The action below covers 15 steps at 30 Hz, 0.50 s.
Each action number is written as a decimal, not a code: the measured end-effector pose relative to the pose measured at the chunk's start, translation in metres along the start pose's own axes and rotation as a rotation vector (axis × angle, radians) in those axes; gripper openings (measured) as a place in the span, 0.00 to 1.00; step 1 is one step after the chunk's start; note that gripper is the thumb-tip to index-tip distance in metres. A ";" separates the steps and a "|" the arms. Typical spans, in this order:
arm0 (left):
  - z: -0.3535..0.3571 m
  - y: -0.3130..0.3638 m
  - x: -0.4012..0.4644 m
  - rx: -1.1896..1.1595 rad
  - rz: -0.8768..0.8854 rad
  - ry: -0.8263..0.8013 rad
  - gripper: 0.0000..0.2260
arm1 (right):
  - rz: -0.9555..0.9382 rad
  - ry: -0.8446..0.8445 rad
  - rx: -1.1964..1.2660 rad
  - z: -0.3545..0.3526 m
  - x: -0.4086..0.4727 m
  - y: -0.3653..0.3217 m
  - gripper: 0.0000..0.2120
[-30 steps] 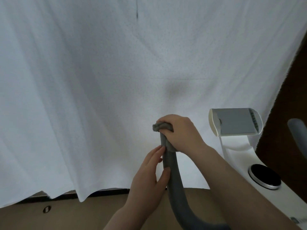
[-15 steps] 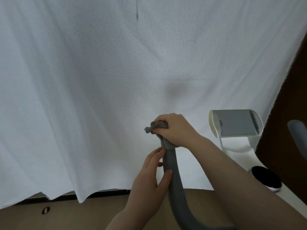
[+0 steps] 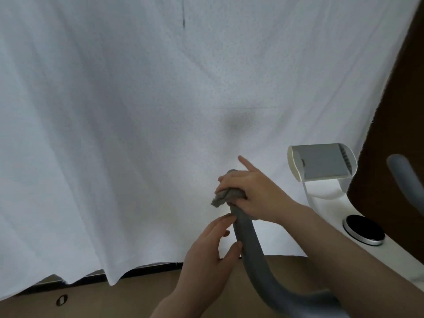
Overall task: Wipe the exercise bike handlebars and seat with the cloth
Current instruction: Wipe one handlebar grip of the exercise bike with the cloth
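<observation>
Head view: at 6 o'clock the left hand (image 3: 206, 260) pinches the gray handlebar (image 3: 246, 237) between thumb and fingers. Farther up, the right hand (image 3: 249, 191) grip clamps the gray cloth (image 3: 226, 196) around the handlebar's tip, index finger extended toward 11 o'clock.

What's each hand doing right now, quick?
Left hand: thumb and fingers loosely round the grey handlebar, steadying it.
Right hand: grips the grey cloth against the handlebar's end, index finger sticking out.
</observation>
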<state>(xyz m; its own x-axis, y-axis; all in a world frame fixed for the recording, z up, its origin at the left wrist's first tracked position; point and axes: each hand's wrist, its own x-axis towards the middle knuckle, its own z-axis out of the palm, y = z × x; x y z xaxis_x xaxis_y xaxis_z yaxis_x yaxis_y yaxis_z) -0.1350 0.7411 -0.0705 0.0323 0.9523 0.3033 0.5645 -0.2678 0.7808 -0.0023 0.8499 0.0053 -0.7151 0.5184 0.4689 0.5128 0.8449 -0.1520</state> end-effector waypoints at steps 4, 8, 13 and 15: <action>0.000 -0.003 0.001 -0.019 0.004 -0.012 0.22 | 0.068 0.121 0.069 0.013 -0.011 -0.004 0.12; 0.001 -0.003 0.002 -0.026 0.011 -0.014 0.21 | 0.166 0.163 0.116 0.008 -0.011 -0.004 0.16; 0.003 -0.005 0.004 -0.051 0.000 -0.002 0.22 | 0.244 0.316 0.117 0.025 -0.015 -0.013 0.16; 0.002 -0.005 0.003 -0.056 0.001 -0.009 0.22 | 0.387 0.431 0.202 0.019 -0.012 -0.010 0.15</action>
<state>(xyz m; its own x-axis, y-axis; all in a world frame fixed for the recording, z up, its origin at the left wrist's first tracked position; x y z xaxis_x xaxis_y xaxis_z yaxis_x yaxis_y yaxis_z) -0.1360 0.7456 -0.0748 0.0401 0.9534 0.2990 0.5178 -0.2757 0.8099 -0.0080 0.8375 -0.0157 -0.2173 0.7282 0.6500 0.5667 0.6363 -0.5234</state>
